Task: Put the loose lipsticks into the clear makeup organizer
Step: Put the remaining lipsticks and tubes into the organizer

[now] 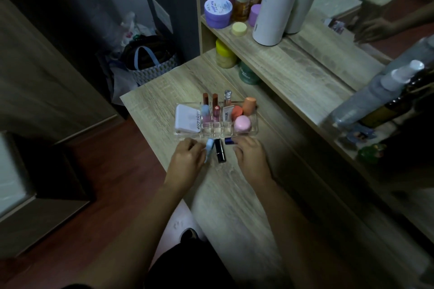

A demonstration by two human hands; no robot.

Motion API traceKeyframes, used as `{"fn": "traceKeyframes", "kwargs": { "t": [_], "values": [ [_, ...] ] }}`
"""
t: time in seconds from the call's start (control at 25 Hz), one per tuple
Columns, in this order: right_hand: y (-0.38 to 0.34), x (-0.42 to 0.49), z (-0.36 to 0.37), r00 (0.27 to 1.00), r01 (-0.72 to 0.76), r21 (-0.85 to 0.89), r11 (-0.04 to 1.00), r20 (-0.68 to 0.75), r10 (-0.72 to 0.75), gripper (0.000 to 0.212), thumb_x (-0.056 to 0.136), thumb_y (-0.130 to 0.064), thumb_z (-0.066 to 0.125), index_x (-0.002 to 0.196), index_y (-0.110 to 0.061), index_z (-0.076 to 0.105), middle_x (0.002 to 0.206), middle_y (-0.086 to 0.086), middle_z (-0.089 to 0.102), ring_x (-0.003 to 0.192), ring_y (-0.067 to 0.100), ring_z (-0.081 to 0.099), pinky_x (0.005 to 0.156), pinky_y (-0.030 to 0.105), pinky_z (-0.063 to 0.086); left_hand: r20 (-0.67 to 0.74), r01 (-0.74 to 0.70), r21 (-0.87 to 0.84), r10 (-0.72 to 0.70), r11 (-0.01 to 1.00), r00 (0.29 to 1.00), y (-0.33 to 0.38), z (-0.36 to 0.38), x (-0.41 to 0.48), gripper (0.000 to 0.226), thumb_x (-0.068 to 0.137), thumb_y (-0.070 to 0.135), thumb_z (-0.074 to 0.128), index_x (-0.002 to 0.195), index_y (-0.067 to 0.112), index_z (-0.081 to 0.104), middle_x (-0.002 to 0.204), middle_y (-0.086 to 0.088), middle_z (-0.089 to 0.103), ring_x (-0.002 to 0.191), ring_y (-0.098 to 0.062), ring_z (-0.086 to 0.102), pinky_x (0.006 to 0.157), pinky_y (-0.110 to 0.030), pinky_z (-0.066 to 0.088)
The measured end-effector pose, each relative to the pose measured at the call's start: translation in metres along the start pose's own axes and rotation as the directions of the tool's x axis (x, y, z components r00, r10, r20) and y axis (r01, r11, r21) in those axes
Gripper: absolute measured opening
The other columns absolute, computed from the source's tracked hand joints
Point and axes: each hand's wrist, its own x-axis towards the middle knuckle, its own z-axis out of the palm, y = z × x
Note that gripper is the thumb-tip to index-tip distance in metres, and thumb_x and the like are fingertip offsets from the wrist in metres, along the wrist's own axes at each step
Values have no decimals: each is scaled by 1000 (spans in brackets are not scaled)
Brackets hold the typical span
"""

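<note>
The clear makeup organizer (pixel 254 128) stands on the wooden table (pixel 223 195), with several lipsticks upright in its middle slots, a white compact at its left and orange and pink items at its right. In front of it lie three loose lipsticks. My left hand (pixel 187 158) curls around the light blue lipstick (pixel 209 148). The black lipstick (pixel 220 153) lies free between my hands. My right hand (pixel 250 155) has its fingertips on the dark blue lipstick (pixel 229 141), close to the organizer's front wall.
A raised shelf (pixel 293 63) behind the organizer carries white cylinders (pixel 272 9), purple jars and bottles. A yellow-lidded jar (pixel 224 54) and a green jar sit under it. Spray bottles (pixel 375 98) stand at right by a mirror. A bag (pixel 150 63) rests on the floor at left.
</note>
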Motion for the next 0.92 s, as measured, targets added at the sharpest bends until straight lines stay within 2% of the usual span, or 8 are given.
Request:
{"fn": "traceKeyframes", "kwargs": {
  "t": [0.12, 0.36, 0.48, 0.6, 0.68, 0.76, 0.84, 0.92],
  "values": [
    [0, -1, 3, 1000, 8, -198, 980, 31, -2, 40, 94, -18, 52, 133, -15, 48, 135, 6, 53, 125, 24, 44, 106, 36, 33, 166, 148, -50, -138, 988, 976, -1, 12, -2, 23, 85, 9, 65, 106, -2, 67, 93, -24, 66, 85, -37, 62, 70, -37, 47],
    [7, 2, -2, 998, -8, -359, 933, 52, 28, 36, 90, -15, 57, 125, -17, 51, 131, 4, 52, 123, 23, 43, 105, 38, 35, 203, 285, -4, -279, 958, 939, -6, 17, -4, 32, 83, 24, 66, 105, 4, 56, 100, -19, 70, 88, -37, 65, 64, -29, 35],
    [2, 0, -5, 998, 5, -246, 969, 56, 10, 29, 89, -18, 59, 118, -15, 56, 123, 5, 59, 115, 22, 49, 97, 35, 40, 220, 341, -12, -330, 940, 918, -4, 18, -1, 38, 84, 30, 67, 112, 6, 57, 107, -18, 67, 94, -35, 63, 71, -33, 43],
    [-7, -1, -15, 984, -145, 186, 972, -72, 161, 29, 86, -18, 64, 114, -13, 57, 109, 4, 65, 99, 17, 61, 82, 30, 51, 258, 378, -38, -357, 925, 898, -2, 16, 5, 36, 82, 25, 69, 113, 8, 63, 108, -16, 67, 96, -32, 62, 77, -33, 46],
    [-11, -3, -23, 944, -241, 544, 803, -60, 324, 39, 86, -17, 65, 123, -19, 52, 102, -6, 64, 87, 4, 63, 70, 17, 50, 291, 456, -100, -412, 884, 863, -3, 11, 7, 32, 79, 28, 71, 107, 12, 68, 96, -12, 71, 87, -28, 65, 71, -28, 48],
    [-15, -5, -25, 929, -269, 785, 558, 60, 364, 35, 88, -16, 63, 121, -25, 54, 102, -10, 64, 91, 3, 64, 74, 17, 51, 316, 566, -254, -485, 785, 815, -3, 5, 8, 25, 76, 27, 74, 97, 15, 69, 81, -3, 68, 73, -19, 62, 60, -19, 46],
    [-21, -6, -24, 921, -296, 901, 317, 181, 346, 19, 90, -11, 60, 102, -25, 60, 101, -4, 68, 93, 9, 66, 82, 23, 53, 316, 589, -375, -498, 716, 808, -3, -1, 11, 21, 75, 20, 73, 95, 14, 66, 80, -1, 65, 68, -15, 59, 58, -17, 45],
    [-26, -7, -22, 889, -344, 930, 128, 278, 364, 16, 90, -5, 58, 86, -20, 60, 95, 1, 68, 87, 9, 66, 76, 20, 52, 281, 575, -439, -503, 690, 818, -3, -8, 15, 18, 75, 15, 71, 90, 15, 62, 82, -2, 65, 70, -15, 61, 66, -25, 50]
  ]
}}
